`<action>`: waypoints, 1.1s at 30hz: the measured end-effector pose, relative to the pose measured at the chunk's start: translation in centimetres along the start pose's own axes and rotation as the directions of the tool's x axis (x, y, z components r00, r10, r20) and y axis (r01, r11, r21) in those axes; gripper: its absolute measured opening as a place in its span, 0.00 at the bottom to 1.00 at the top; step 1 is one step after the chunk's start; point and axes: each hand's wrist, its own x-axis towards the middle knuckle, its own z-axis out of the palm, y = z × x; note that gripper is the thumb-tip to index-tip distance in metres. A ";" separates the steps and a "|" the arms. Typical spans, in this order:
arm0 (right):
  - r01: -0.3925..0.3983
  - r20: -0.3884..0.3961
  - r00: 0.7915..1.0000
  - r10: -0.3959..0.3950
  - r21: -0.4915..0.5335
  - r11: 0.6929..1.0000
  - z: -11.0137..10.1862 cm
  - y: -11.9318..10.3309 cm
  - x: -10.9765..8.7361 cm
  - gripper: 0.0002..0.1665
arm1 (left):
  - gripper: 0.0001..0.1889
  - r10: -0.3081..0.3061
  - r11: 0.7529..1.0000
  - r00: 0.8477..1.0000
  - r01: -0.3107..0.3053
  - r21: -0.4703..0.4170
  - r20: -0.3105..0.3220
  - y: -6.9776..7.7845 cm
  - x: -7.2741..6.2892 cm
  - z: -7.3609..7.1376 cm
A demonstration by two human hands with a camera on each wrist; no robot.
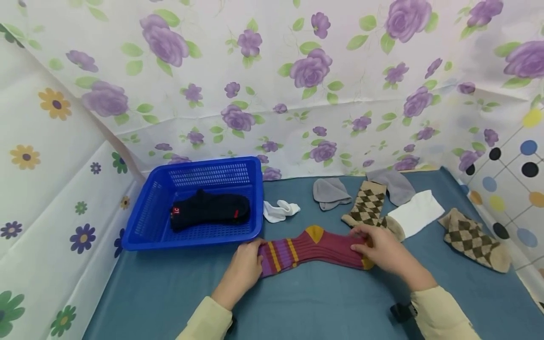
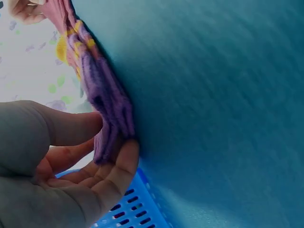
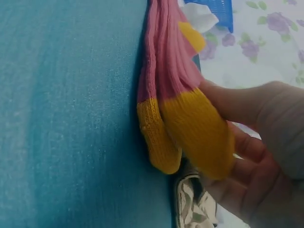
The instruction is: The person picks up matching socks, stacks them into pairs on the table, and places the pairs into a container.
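A pair of maroon socks (image 1: 331, 248) with purple and yellow striped cuffs and yellow heels and toes lies stretched out, one sock over the other. My left hand (image 1: 245, 264) pinches the purple cuffs, thumb above and fingers below, as the left wrist view shows. At the other end my right hand (image 1: 384, 250) holds the upper sock by its yellow toe (image 3: 202, 137), thumb on one side and fingers behind. The second sock's toe (image 3: 161, 142) hangs beside it in the right wrist view.
A blue plastic basket (image 1: 146, 241) with dark socks (image 1: 210, 210) stands at the left. Behind the right hand lie a white sock (image 1: 416, 212), grey socks (image 1: 330, 192) and argyle socks (image 1: 369, 203). Another argyle sock (image 1: 473, 238) is farther right, and small white socks (image 1: 280, 210) are beside the basket.
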 end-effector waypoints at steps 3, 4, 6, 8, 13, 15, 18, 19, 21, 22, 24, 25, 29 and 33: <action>0.006 -0.029 1.000 -0.006 -0.017 1.000 0.1 -0.2 0.1 0.13 | 0.13 -0.009 1.000 1.000 0.009 0.005 -0.011 -0.2 0.1 0.1; 0.005 -0.035 0.999 -0.006 -0.032 0.999 0.1 -0.2 0.2 0.13 | 0.12 -0.012 1.000 1.000 0.012 0.010 -0.013 -0.2 0.2 0.1; 0.001 -0.044 0.999 -0.005 -0.075 0.997 0.3 -0.1 0.1 0.13 | 0.11 -0.012 1.000 1.000 0.012 0.016 -0.014 -0.3 0.3 0.2; -0.010 -0.048 0.999 0.004 -0.125 0.992 0.6 0.0 0.0 0.14 | 0.11 -0.016 1.000 1.000 0.017 0.018 -0.012 -0.3 0.4 0.2; -0.046 -0.055 0.998 0.038 -0.154 0.987 0.7 0.1 -0.3 0.14 | 0.13 -0.054 0.998 0.999 0.054 0.021 -0.008 -0.3 0.2 -0.1; -0.064 -0.066 0.996 0.054 -0.153 0.986 0.5 0.0 -0.5 0.15 | 0.14 -0.066 0.997 0.998 0.066 0.044 -0.013 -0.2 -0.2 -0.3; -0.083 -0.105 0.992 0.065 -0.176 0.981 -0.1 -0.3 -0.9 0.16 | 0.16 -0.048 0.993 0.998 0.052 0.107 -0.040 0.3 -0.9 -0.7; -0.086 -0.119 0.991 0.065 -0.185 0.979 -0.2 -0.5 -1.1 0.16 | 0.16 -0.029 0.991 0.998 0.036 0.127 -0.056 0.6 -1.1 -0.8; -0.078 -0.151 0.987 0.047 -0.207 0.975 -0.4 -0.9 -1.3 0.16 | 0.15 0.029 0.985 0.995 -0.012 0.174 -0.099 1.2 -1.5 -1.1; -0.067 -0.161 0.986 0.032 -0.213 0.975 -0.5 -1.2 -1.4 0.15 | 0.14 0.062 0.979 0.991 -0.037 0.198 -0.123 1.5 -1.7 -1.2; -0.027 -0.165 0.986 -0.010 -0.222 0.975 -0.4 -1.8 -1.4 0.13 | 0.11 0.128 0.966 0.979 -0.087 0.244 -0.161 2.0 -1.8 -1.3; -0.002 -0.163 0.986 -0.035 -0.223 0.975 -0.2 -2.1 -1.4 0.11 | 0.09 0.154 0.959 0.973 -0.105 0.261 -0.171 2.3 -1.8 -1.3; 0.097 -0.120 0.985 -0.125 -0.212 0.972 0.7 -2.9 -1.5 0.06 | 0.03 0.201 0.949 0.972 -0.163 0.269 -0.120 2.8 -1.7 -0.8; 0.129 -0.079 0.986 -0.148 -0.201 0.971 1.5 -2.9 -1.6 0.10 | 0.07 0.181 0.954 0.984 -0.174 0.244 -0.006 2.7 -1.5 0.0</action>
